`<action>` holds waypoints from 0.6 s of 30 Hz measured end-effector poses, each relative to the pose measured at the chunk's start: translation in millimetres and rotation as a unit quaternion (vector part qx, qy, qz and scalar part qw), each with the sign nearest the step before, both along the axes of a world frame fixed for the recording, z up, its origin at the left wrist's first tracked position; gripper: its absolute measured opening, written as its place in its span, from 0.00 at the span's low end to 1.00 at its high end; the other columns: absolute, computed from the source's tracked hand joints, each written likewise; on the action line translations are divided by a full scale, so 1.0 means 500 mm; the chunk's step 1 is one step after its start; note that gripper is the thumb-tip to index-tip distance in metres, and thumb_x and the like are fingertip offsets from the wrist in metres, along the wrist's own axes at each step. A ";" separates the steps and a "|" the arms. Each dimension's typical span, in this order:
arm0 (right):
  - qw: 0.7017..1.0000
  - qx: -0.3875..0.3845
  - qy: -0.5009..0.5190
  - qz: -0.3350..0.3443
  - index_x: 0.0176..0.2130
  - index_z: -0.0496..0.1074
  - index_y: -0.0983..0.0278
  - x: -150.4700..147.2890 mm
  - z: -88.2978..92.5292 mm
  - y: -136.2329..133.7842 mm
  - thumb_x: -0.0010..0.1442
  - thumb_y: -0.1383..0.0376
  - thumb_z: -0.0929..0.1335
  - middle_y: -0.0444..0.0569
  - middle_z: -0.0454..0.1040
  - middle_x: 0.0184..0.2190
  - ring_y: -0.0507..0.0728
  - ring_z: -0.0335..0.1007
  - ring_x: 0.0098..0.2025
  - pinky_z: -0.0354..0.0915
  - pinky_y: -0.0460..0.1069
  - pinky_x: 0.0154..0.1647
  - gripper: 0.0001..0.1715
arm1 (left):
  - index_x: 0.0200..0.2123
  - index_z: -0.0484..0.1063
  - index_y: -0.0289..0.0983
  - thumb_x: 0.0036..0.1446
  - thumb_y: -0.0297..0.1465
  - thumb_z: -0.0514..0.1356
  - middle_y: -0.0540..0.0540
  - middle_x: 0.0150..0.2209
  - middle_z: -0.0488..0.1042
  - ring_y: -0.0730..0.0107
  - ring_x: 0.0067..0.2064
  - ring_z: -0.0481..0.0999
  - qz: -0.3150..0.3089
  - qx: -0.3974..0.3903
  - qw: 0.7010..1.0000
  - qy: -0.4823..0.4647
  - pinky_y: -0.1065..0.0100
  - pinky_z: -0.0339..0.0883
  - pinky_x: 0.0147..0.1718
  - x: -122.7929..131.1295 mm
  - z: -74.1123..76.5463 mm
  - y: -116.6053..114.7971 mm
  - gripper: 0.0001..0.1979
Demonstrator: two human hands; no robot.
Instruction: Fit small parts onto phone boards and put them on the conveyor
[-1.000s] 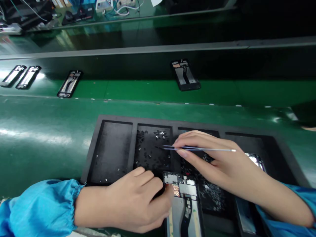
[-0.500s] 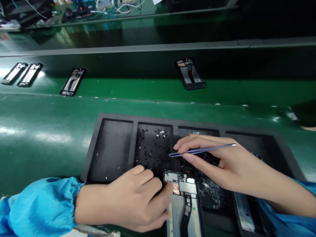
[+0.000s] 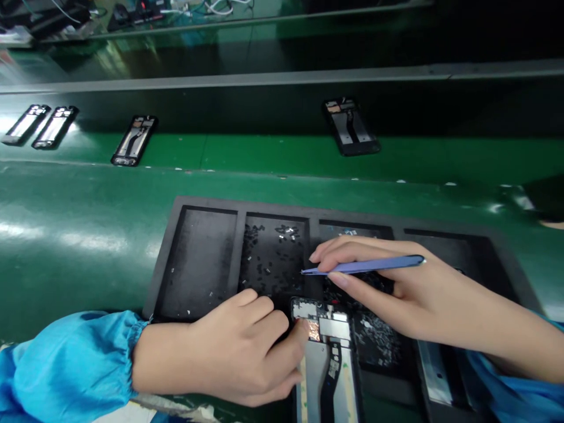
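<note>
Right hand (image 3: 396,294), closed on tweezers (image 3: 365,265), has drawn their tip back from the tray's (image 3: 164,276) loose parts (image 3: 273,258) to the divider, nearer the phone (image 3: 328,367) at the tray's near edge, its top corner gripped by the left hand (image 3: 238,346).

Your bench (image 3: 79,235) was green and shiny, and white light shone off it near its left edge. Past its far edge ran a green belt (image 3: 264,154) with open phones lying flat on it: two phones (image 3: 55,126) by the left edge, a third phone (image 3: 134,140) beside them, and a fourth phone (image 3: 351,126) right of the middle. A grey rail (image 3: 264,77) crossed behind the belt. Wires (image 3: 215,7) lay at the far back.
</note>
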State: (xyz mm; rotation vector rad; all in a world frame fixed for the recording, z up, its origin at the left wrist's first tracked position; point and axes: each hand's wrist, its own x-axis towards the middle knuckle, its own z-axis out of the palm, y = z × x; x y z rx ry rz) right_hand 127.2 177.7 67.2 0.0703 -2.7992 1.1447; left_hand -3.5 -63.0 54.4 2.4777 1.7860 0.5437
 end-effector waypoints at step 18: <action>0.994 -0.019 0.031 -0.099 0.36 0.79 0.59 -0.001 0.013 -0.037 0.69 0.62 0.69 0.45 0.83 0.35 0.58 0.82 0.33 0.73 0.49 0.27 0.10 | 0.54 0.73 0.28 0.66 0.37 0.59 0.45 0.31 0.70 0.61 0.31 0.67 0.043 0.047 0.998 0.023 0.59 0.62 0.29 0.003 -0.004 -0.005 0.20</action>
